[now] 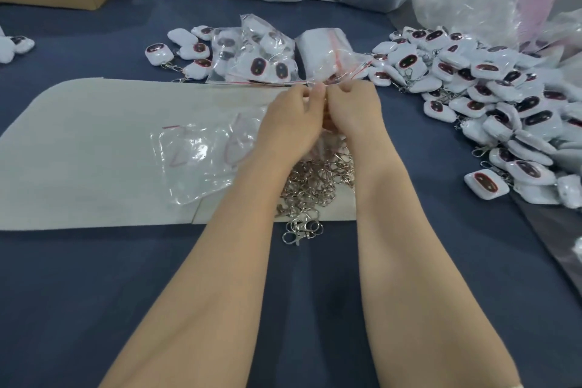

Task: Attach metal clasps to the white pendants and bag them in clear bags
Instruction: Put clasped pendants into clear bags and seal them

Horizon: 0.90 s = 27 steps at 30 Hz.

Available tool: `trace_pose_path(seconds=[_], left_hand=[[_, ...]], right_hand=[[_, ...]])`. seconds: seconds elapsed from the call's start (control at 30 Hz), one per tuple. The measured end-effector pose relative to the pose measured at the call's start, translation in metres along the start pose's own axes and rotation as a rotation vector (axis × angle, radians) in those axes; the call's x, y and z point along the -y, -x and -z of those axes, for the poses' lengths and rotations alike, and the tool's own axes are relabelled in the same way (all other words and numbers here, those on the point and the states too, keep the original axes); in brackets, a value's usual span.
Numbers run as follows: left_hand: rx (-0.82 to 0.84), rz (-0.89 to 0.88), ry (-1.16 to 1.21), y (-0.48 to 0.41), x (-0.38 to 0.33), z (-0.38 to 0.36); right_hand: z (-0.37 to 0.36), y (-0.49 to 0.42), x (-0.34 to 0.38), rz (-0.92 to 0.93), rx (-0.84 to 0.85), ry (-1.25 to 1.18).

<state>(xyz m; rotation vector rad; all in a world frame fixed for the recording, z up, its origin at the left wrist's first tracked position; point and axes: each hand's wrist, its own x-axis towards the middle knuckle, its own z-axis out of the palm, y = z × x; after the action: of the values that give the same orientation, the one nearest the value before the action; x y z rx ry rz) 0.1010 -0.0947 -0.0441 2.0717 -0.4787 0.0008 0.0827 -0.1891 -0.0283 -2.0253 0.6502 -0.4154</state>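
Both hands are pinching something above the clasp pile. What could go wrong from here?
The left hand and right hand pinch what looks like a clear bag over the clasp pile; a slip could drop it into the tangle.
The left forearm lies beside the empty bags and could brush them aside.
Loose clasps at the mat edge might get swept off.

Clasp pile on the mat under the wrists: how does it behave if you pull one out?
The clasp pile likely tangles: hooks and rings look interlocked, so neighbours would probably drag along. Each piece seems rigid, small and fairly dense metal, not fragile. The shiny finish suggests one may slip from a light pinch.
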Motion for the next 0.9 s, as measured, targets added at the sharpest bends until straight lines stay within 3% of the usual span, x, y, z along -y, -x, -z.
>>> trace_pose_path(seconds=[0.23, 0.37, 0.5, 0.67, 0.8, 0.9], left_hand=[[-0.079, -0.058, -0.003, -0.021, -0.039, -0.035], [-0.042, -0.083, 0.129, -0.029, -0.074, -0.075], [0.024, -0.099, 0.123, -0.040, -0.094, -0.109], [0.096, -0.067, 0.040, -0.046, -0.092, -0.133], [0.048, -0.022, 0.093, -0.055, -0.096, -0.128], [0.018, -0.028, 0.136, -0.060, -0.101, -0.120]], right_hand=[[0.027, -0.009, -0.010, -0.001, -0.219, 0.000], [0.069, -0.022, -0.024, 0.041, -0.495, -0.051], [0.100, -0.043, -0.042, -0.021, -0.687, 0.331], [0.105, -0.058, -0.062, -0.347, -0.380, 0.473], [0.102, -0.067, -0.055, -0.256, -0.257, 0.520], [0.101, -0.065, -0.049, -0.115, -0.360, 0.328]])
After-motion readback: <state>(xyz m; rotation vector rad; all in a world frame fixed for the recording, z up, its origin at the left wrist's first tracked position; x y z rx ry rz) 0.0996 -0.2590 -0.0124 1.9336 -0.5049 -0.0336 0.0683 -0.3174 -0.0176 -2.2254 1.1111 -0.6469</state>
